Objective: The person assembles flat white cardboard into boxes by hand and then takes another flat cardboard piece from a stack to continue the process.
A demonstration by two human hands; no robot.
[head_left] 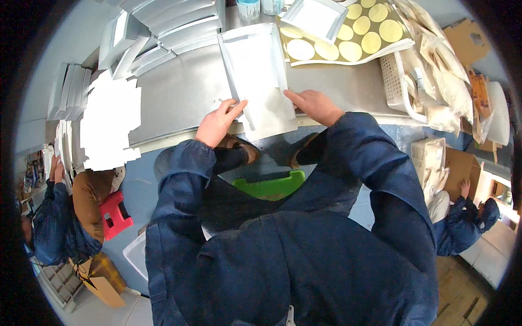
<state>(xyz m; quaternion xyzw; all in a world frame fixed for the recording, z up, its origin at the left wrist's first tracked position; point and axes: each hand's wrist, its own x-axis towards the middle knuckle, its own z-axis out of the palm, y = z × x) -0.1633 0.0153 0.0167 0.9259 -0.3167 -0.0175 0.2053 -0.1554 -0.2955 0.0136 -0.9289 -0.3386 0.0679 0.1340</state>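
Observation:
A flat white cardboard box blank (260, 76) lies on the grey steel table (179, 92), its near end hanging over the table's front edge. My left hand (218, 123) pinches the blank's lower left flap between thumb and fingers. My right hand (315, 105) presses flat on the blank's lower right edge. Both arms are in dark blue sleeves.
Folded white boxes (168, 24) are stacked at the table's back left. A sheet of round yellow stickers (353, 32) with a white tray (315, 19) on it lies at the back right, beside a white basket of bags (413, 81). A green stool (269, 187) stands below. Other people work at both sides.

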